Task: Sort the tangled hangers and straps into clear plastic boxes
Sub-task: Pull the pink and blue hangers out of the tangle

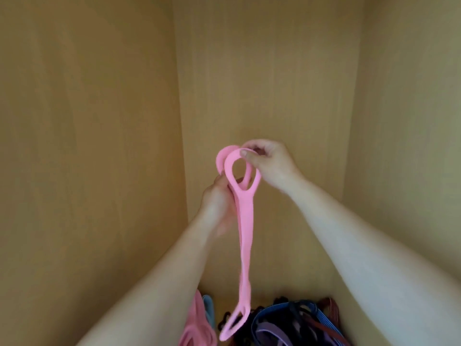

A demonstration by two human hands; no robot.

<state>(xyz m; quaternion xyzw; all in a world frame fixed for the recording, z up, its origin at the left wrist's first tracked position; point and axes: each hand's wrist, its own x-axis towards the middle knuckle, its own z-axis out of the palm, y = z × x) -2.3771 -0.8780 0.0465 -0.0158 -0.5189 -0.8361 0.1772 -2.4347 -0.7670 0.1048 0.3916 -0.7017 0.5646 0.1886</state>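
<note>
A long pink plastic hanger strap point(245, 236) with a round loop at its top hangs in the air in front of a wooden corner. My right hand point(268, 162) pinches the top of the loop between thumb and fingers. My left hand point(219, 203) grips the strap just below the loop, its fingers curled round it. The strap's lower end point(233, 325) dangles over a tangled pile of dark, blue, purple and red straps point(299, 323) at the bottom of the view. A second pink loop shows behind the first.
More pink hangers point(197, 328) and a light blue piece point(209, 308) lie at the bottom left of the pile. Wooden panels point(262, 83) close in the space at the left, back and right. No plastic box is in view.
</note>
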